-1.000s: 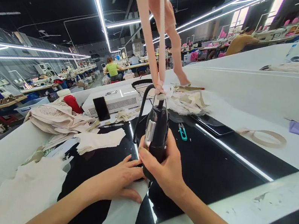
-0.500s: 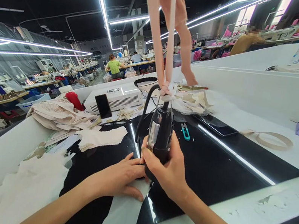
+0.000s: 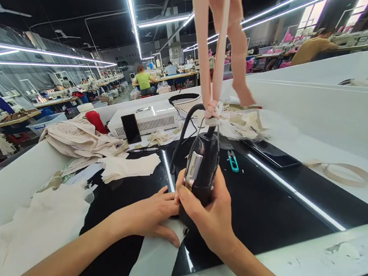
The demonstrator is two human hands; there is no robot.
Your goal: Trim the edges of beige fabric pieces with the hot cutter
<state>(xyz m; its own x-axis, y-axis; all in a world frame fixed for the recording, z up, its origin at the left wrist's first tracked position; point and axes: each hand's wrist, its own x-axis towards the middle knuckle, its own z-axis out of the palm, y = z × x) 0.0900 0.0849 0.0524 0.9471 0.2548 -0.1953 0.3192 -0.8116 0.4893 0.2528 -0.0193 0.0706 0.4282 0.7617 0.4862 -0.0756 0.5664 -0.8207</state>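
Observation:
My right hand (image 3: 215, 214) is wrapped round a black corded power tool (image 3: 203, 162) with a silver plate on its side. The tool stands upright over the black table surface, tied at its top to hanging pink fabric strips (image 3: 215, 87). Its lower end is partly hidden by my hands. To its left my left hand (image 3: 153, 215) lies flat with fingers and thumb spread, pressing on a narrow white fabric piece (image 3: 154, 265). The fingertips are close beside the tool's base; whether they touch it I cannot tell. The fabric runs toward the near table edge.
Turquoise thread snips (image 3: 233, 161) lie right of the tool, and a dark flat device (image 3: 274, 155) lies behind them. A phone (image 3: 131, 128) leans against a white vented box (image 3: 151, 121). Cream fabric (image 3: 79, 139) is piled left, white pieces (image 3: 39, 222) nearer. A beige strap (image 3: 349, 174) curls at right.
The whole view has shifted slightly, so most things appear a little farther right. Both hands keep their places on the tool and the white fabric.

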